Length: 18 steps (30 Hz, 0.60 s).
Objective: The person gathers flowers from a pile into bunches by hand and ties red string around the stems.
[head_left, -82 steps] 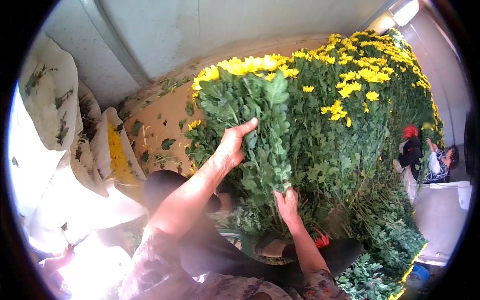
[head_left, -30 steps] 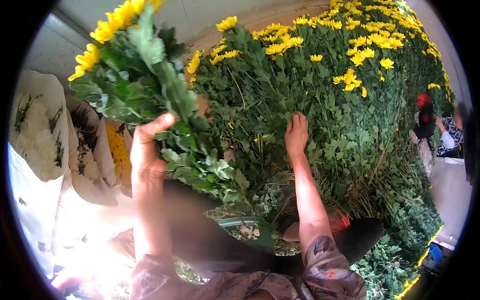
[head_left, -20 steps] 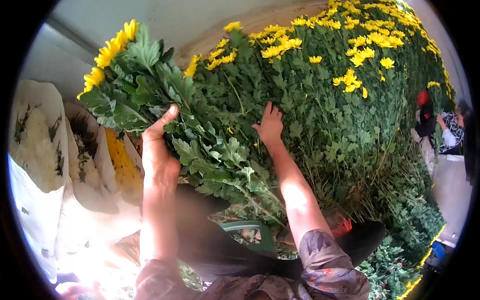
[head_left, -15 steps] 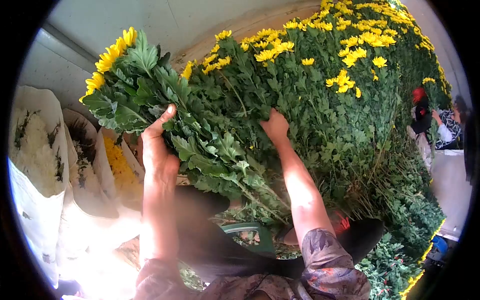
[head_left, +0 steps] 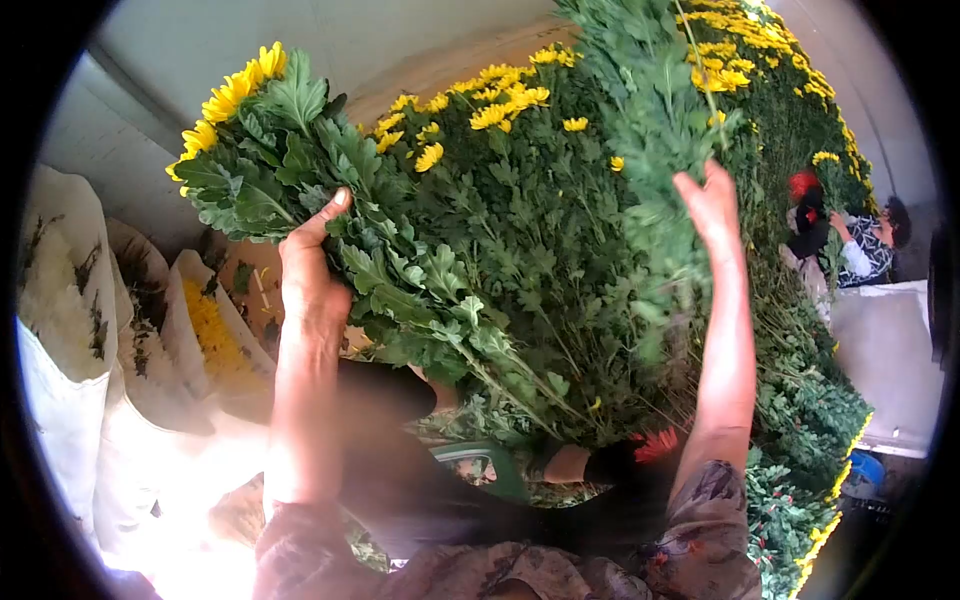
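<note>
My left hand (head_left: 315,265) is closed around a bunch of yellow chrysanthemums (head_left: 290,165), its thumb lying over the leafy stems. The blooms point to the upper left, and bare stem ends reach down toward my lap. To the right, my right hand (head_left: 713,205) grips more leafy chrysanthemum stems (head_left: 650,120), which stand upright and are smeared by motion. Their tops run past the upper edge of the view, so I cannot see their blooms. Behind both hands rises a large pile of yellow chrysanthemums (head_left: 530,220) with green leaves.
White sacks (head_left: 95,420) stand at the left, holding white and yellow flower heads. A green-rimmed object (head_left: 510,475) lies between my legs. Another person (head_left: 865,250) sits at the far right beside the pile. A blue container (head_left: 865,470) stands at the lower right.
My right hand has moved up and right, lifting leafy stems away from the pile. My left hand and its bunch have hardly moved. The view has shifted slightly.
</note>
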{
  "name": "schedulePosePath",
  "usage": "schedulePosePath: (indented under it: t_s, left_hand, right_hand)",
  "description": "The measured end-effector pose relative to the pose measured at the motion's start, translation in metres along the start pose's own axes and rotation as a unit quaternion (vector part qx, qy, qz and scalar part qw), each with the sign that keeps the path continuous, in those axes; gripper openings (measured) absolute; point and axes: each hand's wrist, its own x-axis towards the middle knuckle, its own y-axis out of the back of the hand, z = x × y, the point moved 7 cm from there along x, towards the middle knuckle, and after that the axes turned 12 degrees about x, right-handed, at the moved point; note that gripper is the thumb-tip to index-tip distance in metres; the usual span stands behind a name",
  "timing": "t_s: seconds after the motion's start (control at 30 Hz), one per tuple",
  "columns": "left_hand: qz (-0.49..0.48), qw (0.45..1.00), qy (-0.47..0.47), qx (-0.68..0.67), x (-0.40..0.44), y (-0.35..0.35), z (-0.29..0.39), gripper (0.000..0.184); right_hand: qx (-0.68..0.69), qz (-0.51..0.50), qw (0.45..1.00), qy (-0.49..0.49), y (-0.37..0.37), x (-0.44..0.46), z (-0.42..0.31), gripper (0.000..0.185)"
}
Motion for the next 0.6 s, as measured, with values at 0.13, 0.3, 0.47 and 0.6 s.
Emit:
schedulePosePath:
  t_s: [0.13, 0.3, 0.47, 0.6]
  left_hand:
    - [-0.020, 0.998, -0.049, 0.038, -0.003, -0.012, 0.003, 0.034]
    - [-0.013, 0.997, -0.073, 0.032, 0.001, -0.006, 0.001, 0.035]
    - [0.023, 0.999, -0.044, 0.015, 0.001, 0.011, 0.004, 0.036]
    - [0.014, 1.000, -0.018, 0.012, 0.006, 0.008, 0.000, 0.036]
  right_hand:
    - [-0.112, -0.051, 0.992, 0.020, 0.001, -0.015, -0.045, 0.039]
    - [0.056, -0.008, 0.998, 0.021, -0.087, -0.078, 0.050, 0.020]
    - [0.236, 0.017, 0.971, -0.022, -0.118, -0.127, 0.102, 0.021]
    - [0.110, 0.049, 0.992, 0.035, -0.099, -0.101, 0.125, 0.023]
